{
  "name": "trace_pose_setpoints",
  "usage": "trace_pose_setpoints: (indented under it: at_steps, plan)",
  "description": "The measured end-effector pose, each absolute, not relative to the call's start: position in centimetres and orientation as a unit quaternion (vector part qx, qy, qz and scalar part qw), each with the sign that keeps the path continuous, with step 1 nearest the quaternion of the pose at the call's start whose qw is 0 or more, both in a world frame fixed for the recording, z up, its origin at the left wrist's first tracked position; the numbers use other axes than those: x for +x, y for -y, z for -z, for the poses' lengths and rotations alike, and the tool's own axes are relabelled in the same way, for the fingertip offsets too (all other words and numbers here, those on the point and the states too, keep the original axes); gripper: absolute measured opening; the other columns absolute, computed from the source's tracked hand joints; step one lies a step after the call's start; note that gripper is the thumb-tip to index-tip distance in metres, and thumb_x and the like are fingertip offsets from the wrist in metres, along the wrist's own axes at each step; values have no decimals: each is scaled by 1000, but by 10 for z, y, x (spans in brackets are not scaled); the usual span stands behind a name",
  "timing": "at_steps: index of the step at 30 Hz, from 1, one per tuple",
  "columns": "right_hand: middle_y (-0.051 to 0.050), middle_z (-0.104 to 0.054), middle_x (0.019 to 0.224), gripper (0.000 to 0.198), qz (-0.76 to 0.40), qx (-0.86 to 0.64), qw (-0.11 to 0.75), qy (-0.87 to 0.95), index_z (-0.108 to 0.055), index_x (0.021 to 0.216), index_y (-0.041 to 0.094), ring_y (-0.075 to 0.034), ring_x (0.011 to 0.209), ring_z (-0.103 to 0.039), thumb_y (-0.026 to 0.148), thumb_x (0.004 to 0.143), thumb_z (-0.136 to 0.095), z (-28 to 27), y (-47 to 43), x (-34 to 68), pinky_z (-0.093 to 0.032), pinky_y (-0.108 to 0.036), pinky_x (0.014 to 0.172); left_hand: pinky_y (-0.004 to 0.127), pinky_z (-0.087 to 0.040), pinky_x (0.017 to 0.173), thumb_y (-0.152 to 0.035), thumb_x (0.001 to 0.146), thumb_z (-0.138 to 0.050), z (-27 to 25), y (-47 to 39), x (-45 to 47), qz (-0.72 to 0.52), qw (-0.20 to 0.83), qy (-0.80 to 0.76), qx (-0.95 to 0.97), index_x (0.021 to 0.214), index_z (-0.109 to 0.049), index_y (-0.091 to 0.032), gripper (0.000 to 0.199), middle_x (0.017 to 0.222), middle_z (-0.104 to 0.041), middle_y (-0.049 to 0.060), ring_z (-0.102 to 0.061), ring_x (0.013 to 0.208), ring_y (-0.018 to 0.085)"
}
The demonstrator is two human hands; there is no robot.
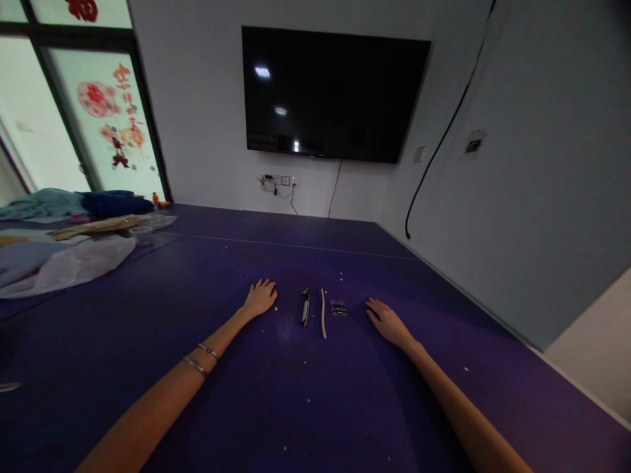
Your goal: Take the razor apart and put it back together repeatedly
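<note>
My left hand (260,298) rests palm down on the purple tabletop (236,407), fingers spread, holding nothing. Just right of it lies a razor (305,309) with a dark and light handle, its head pointing away from me. A slim pale stick that looks like a toothbrush (323,315), dark at its far end, lies beside the razor, apart from it. Further right is a small clear packet (338,307) with something dark inside; its contents are too small to make out. Right of the packet, my right hand (387,320) lies flat with fingers stretched out and nothing in it.
At the far left are a clear plastic bag (83,266), a dark blue cloth (116,203) and a light teal cloth (42,205). A black cable (444,135) hangs down the right wall. A television (335,95) is mounted above the wall sockets (284,180). Small white specks dot the surface.
</note>
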State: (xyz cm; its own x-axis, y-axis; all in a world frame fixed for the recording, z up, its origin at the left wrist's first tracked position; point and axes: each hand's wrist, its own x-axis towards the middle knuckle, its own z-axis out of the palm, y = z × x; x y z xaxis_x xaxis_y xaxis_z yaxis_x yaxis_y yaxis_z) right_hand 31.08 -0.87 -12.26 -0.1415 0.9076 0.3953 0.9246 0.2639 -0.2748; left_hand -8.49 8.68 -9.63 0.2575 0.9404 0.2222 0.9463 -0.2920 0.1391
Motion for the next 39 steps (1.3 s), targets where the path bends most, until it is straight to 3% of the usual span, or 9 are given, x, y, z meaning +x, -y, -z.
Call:
trace_pose_setpoints:
  at_steps: [30,35,39]
  plan:
    - [-13,-51,128,44,22,-609,251,752,-57,119,13,-25,122,-43,33,86,-38,124,10,310,-33,-41,103,44,-24,103,-33,87,-36,93,-82,-84,148,1,603,-784,123,-47,-16,42,136,-42,11,-30,128,28]
    - [-13,-52,127,42,17,-608,263,749,-58,118,14,-25,121,-44,33,85,-39,125,9,309,-33,-41,103,39,-38,90,-28,89,-30,76,-86,-79,162,-7,635,-755,111,-54,-17,34,115,-59,11,-52,108,24]
    - [-13,-53,126,42,24,-598,264,756,-59,117,12,-25,120,-45,33,86,-39,123,10,309,-34,-42,103,36,-41,85,-26,85,-37,61,-82,-64,169,0,638,-752,96,-59,-17,27,105,-60,11,-53,103,24]
